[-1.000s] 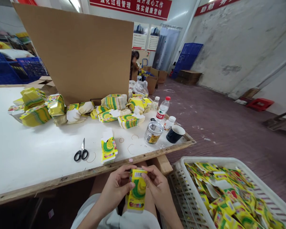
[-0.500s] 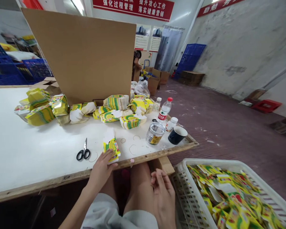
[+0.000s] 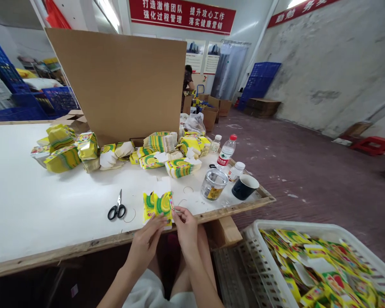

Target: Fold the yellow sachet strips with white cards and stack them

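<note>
A small stack of flat yellow-and-green cartons (image 3: 157,205) lies near the front edge of the white table (image 3: 35,205). Both hands meet at its near edge. My left hand (image 3: 147,241) has its fingertips pinched on the stack's lower edge. My right hand (image 3: 185,224) pinches the stack's right corner. Black-handled scissors (image 3: 117,209) lie on the table just left of the stack.
Piles of folded cartons (image 3: 167,149) and a tall cardboard sheet (image 3: 122,81) stand further back. A clear jar (image 3: 213,185), dark cup (image 3: 245,187) and water bottle (image 3: 226,152) sit at the table's right end. A white crate (image 3: 269,226) of cartons is at my right. Another person (image 3: 188,81) stands far behind.
A second ago both hands held a single carton over my lap. That carton is gone from my hands, and both hands have come up to the stack at the table edge.
</note>
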`<move>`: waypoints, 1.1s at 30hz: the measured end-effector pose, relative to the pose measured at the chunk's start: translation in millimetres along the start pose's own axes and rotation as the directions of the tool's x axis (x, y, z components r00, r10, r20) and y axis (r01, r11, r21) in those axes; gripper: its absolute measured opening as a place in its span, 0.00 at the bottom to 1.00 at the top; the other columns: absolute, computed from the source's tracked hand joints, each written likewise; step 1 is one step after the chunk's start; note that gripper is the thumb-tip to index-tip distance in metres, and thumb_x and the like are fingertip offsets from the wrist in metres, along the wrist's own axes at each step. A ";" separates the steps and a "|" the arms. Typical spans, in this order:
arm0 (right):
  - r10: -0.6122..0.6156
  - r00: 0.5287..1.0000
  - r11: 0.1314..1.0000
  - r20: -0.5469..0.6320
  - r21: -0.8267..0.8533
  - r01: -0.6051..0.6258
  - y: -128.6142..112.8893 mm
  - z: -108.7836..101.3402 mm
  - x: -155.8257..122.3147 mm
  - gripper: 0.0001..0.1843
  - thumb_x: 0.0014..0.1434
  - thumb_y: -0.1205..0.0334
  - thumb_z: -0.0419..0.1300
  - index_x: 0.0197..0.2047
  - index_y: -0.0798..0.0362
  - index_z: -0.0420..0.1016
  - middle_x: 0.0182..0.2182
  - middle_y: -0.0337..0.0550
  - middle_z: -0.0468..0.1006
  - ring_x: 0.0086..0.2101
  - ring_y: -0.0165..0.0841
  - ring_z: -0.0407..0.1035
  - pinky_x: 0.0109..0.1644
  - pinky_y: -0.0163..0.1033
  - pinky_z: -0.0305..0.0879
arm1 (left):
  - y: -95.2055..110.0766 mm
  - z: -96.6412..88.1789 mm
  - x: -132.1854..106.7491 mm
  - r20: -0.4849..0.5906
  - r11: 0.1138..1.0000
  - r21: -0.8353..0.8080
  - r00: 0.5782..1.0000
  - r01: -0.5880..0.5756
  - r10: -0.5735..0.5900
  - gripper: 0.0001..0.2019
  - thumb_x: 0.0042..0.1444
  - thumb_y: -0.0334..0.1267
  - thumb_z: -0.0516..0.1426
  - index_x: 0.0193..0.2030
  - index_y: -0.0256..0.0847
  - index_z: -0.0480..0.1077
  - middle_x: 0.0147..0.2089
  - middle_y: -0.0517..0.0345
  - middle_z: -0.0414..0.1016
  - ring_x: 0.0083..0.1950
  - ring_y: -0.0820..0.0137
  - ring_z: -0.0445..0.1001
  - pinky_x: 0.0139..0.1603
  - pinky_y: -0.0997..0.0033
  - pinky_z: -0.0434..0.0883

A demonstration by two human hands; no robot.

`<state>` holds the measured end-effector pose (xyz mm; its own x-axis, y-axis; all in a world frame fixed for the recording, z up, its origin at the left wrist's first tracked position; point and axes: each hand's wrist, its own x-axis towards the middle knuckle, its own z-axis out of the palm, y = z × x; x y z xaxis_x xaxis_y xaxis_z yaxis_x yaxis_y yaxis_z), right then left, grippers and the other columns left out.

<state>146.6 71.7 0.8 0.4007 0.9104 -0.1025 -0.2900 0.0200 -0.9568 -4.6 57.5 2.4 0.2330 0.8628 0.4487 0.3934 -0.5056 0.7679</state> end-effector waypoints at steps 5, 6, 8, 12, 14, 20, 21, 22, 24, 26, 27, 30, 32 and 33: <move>0.105 0.992 0.986 0.063 0.120 -0.112 -10.6 -20.3 -35.2 0.20 0.45 0.49 0.73 0.37 0.55 0.80 0.30 0.46 0.84 0.31 0.38 0.77 0.36 0.40 0.72 | 20.2 -1.8 7.5 0.027 0.598 -0.719 0.873 0.355 -0.486 0.23 0.55 0.46 0.65 0.57 0.45 0.74 0.62 0.48 0.76 0.66 0.53 0.70 0.65 0.56 0.68; 0.128 0.988 0.981 0.082 0.133 -0.138 -12.9 -22.7 -41.4 0.20 0.45 0.49 0.74 0.36 0.55 0.81 0.30 0.46 0.83 0.30 0.37 0.76 0.34 0.39 0.71 | 23.8 -1.3 9.6 0.150 0.454 -0.789 0.846 0.414 -0.512 0.23 0.52 0.48 0.67 0.53 0.43 0.77 0.58 0.46 0.79 0.63 0.51 0.72 0.62 0.55 0.71; 0.160 0.981 0.973 0.110 0.152 -0.176 -16.6 -25.5 -50.1 0.20 0.44 0.50 0.75 0.35 0.55 0.82 0.29 0.46 0.83 0.27 0.34 0.74 0.31 0.37 0.69 | 30.7 0.1 12.5 0.337 0.250 -0.829 0.804 0.499 -0.490 0.22 0.47 0.50 0.69 0.46 0.39 0.80 0.49 0.43 0.84 0.57 0.49 0.77 0.59 0.53 0.74; 0.182 0.975 0.961 0.125 0.185 -0.203 -20.3 -27.3 -56.2 0.18 0.43 0.50 0.76 0.32 0.53 0.82 0.28 0.42 0.82 0.26 0.31 0.71 0.31 0.34 0.67 | 41.9 4.5 12.9 0.351 0.147 -0.862 0.781 0.485 -0.516 0.16 0.44 0.47 0.71 0.37 0.40 0.83 0.39 0.49 0.87 0.48 0.53 0.83 0.55 0.56 0.76; 0.175 0.975 0.962 0.139 0.188 -0.199 -22.1 -27.4 -57.6 0.17 0.44 0.50 0.75 0.31 0.53 0.82 0.27 0.42 0.82 0.27 0.32 0.72 0.34 0.36 0.69 | 45.3 6.4 11.8 0.323 0.145 -0.875 0.779 0.462 -0.538 0.14 0.43 0.46 0.72 0.35 0.43 0.83 0.36 0.54 0.87 0.45 0.57 0.83 0.53 0.59 0.77; 0.069 0.982 0.990 0.176 0.111 -0.090 -29.2 -27.2 -62.2 0.19 0.49 0.45 0.72 0.32 0.54 0.83 0.29 0.45 0.82 0.32 0.38 0.74 0.39 0.40 0.70 | 49.9 2.9 7.6 0.381 0.170 -0.834 0.771 0.525 -0.510 0.17 0.43 0.49 0.71 0.38 0.41 0.83 0.36 0.52 0.86 0.43 0.57 0.83 0.50 0.62 0.78; 0.077 0.978 0.988 0.193 0.116 -0.101 -29.9 -27.1 -63.0 0.20 0.50 0.44 0.71 0.32 0.54 0.82 0.29 0.45 0.82 0.31 0.38 0.74 0.37 0.39 0.70 | 50.3 1.3 7.1 0.403 0.177 -0.822 0.773 0.541 -0.490 0.18 0.44 0.50 0.71 0.39 0.41 0.83 0.36 0.51 0.86 0.43 0.57 0.83 0.50 0.62 0.78; 0.090 0.973 0.985 0.212 0.125 -0.118 -30.4 -27.0 -63.9 0.21 0.50 0.42 0.70 0.32 0.54 0.82 0.29 0.45 0.82 0.31 0.38 0.74 0.36 0.39 0.70 | 50.7 -0.1 6.8 0.426 0.184 -0.812 0.779 0.553 -0.461 0.18 0.45 0.50 0.70 0.40 0.41 0.83 0.37 0.51 0.86 0.43 0.57 0.83 0.49 0.62 0.77; 0.121 0.961 0.979 0.249 0.131 -0.157 -30.5 -26.5 -65.8 0.23 0.50 0.40 0.69 0.31 0.54 0.81 0.28 0.46 0.82 0.30 0.38 0.74 0.33 0.38 0.69 | 51.7 -2.3 7.0 0.472 0.196 -0.800 0.797 0.567 -0.377 0.18 0.47 0.49 0.70 0.43 0.42 0.82 0.38 0.51 0.86 0.44 0.57 0.83 0.50 0.62 0.77; 0.139 0.958 0.976 0.249 0.131 -0.176 -29.4 -25.9 -67.7 0.23 0.50 0.39 0.69 0.31 0.53 0.81 0.30 0.47 0.83 0.30 0.39 0.74 0.33 0.39 0.70 | 53.0 -2.8 8.1 0.502 0.190 -0.800 0.808 0.570 -0.308 0.18 0.49 0.48 0.69 0.44 0.41 0.82 0.39 0.50 0.86 0.44 0.57 0.83 0.50 0.62 0.77; 0.145 0.961 0.974 0.237 0.139 -0.181 -28.4 -25.6 -68.3 0.22 0.49 0.40 0.70 0.33 0.53 0.80 0.31 0.46 0.83 0.30 0.39 0.75 0.35 0.40 0.70 | 53.7 -2.5 8.8 0.513 0.179 -0.801 0.809 0.572 -0.288 0.18 0.49 0.47 0.69 0.44 0.40 0.82 0.40 0.49 0.86 0.44 0.56 0.83 0.50 0.62 0.77; 0.138 0.977 0.970 0.163 0.179 -0.167 -24.1 -25.7 -68.4 0.21 0.47 0.44 0.73 0.35 0.51 0.78 0.33 0.45 0.83 0.33 0.38 0.76 0.40 0.41 0.71 | 55.2 0.3 10.3 0.516 0.128 -0.812 0.803 0.569 -0.298 0.18 0.50 0.46 0.68 0.45 0.40 0.81 0.40 0.48 0.86 0.43 0.56 0.83 0.48 0.61 0.77; 0.111 0.988 0.978 0.109 0.164 -0.128 -21.4 -26.7 -67.5 0.21 0.45 0.45 0.74 0.33 0.51 0.78 0.32 0.44 0.83 0.34 0.38 0.76 0.42 0.40 0.70 | 55.6 2.4 10.3 0.501 0.099 -0.824 0.800 0.558 -0.331 0.16 0.51 0.45 0.68 0.45 0.40 0.81 0.40 0.49 0.86 0.41 0.57 0.84 0.48 0.61 0.77; 0.096 0.991 0.984 0.089 0.142 -0.108 -20.4 -27.4 -66.9 0.21 0.45 0.45 0.74 0.32 0.52 0.78 0.32 0.44 0.83 0.34 0.38 0.75 0.41 0.39 0.70 | 55.8 3.1 10.0 0.494 0.088 -0.829 0.797 0.552 -0.347 0.16 0.51 0.44 0.68 0.45 0.41 0.81 0.39 0.49 0.86 0.41 0.58 0.84 0.49 0.61 0.77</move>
<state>149.6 -1.0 19.7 0.2923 0.9413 -0.1691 -0.4517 -0.0201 -0.8920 22.5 37.9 48.3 0.4886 0.8620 -0.1348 -0.5742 0.4340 0.6942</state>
